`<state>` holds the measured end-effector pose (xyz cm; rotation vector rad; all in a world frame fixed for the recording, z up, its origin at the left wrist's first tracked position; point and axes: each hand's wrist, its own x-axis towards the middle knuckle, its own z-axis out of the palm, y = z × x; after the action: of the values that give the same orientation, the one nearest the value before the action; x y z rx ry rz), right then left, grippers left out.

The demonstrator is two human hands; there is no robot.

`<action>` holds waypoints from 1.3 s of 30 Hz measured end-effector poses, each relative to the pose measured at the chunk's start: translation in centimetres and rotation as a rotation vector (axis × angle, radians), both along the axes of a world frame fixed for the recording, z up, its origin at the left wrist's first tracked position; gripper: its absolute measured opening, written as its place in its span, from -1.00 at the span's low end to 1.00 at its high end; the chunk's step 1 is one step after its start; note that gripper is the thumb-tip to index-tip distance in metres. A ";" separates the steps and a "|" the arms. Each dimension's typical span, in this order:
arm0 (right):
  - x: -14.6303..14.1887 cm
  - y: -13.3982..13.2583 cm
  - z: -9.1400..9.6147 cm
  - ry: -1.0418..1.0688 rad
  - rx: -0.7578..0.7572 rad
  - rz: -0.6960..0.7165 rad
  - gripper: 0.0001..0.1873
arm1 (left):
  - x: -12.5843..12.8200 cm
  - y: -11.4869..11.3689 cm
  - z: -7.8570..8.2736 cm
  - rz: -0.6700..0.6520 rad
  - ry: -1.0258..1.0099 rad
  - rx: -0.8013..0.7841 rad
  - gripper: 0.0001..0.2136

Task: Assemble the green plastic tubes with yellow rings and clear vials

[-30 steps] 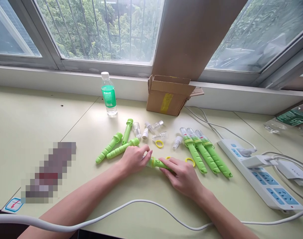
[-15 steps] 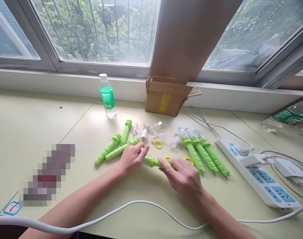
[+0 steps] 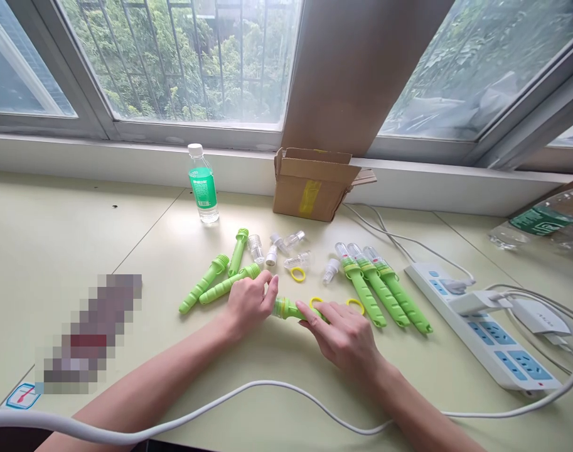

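Note:
My right hand (image 3: 349, 329) is closed around a green ribbed stick (image 3: 289, 309), which lies level just above the table. A yellow ring shows near its threaded end. My left hand (image 3: 251, 301) is curled over the stick's clear cap, which its fingers mostly hide. Left of that hand lie three green ribbed handles (image 3: 204, 284) without clear caps. Beyond the hands are clear caps (image 3: 256, 248) and white-based clear pieces (image 3: 331, 270). Yellow rings (image 3: 297, 274) lie near them and by my right hand. To the right, three green sticks with clear caps (image 3: 369, 292) lie side by side.
A water bottle (image 3: 204, 185) and an open cardboard box (image 3: 309, 188) stand at the back. A power strip (image 3: 484, 333) with plugs lies to the right, near a bottle on its side (image 3: 535, 220). A white cable (image 3: 248, 386) crosses in front of my forearms.
The view has shifted slightly. Both hands stay on the green stick, with my left fingers turned a little at its capped end. The loose pieces have not moved.

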<state>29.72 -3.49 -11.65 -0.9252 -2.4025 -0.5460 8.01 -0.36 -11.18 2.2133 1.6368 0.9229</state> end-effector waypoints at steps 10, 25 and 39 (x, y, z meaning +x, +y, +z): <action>-0.3 -0.7 0.5 0.274 -0.495 0.010 -0.69 | -0.7 0.0 0.4 -0.160 0.169 0.592 -0.78; 0.5 0.4 0.0 0.030 0.073 0.027 -0.66 | -0.2 -0.1 0.0 -0.122 -0.166 0.027 -0.69; -0.2 0.2 -0.1 0.202 -0.280 0.050 -0.73 | -0.7 0.1 0.3 -0.140 0.125 0.689 -0.88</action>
<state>29.49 -3.27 -11.80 -0.9807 -2.3449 -0.0913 7.31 -0.29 -10.91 2.8231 1.3062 1.5047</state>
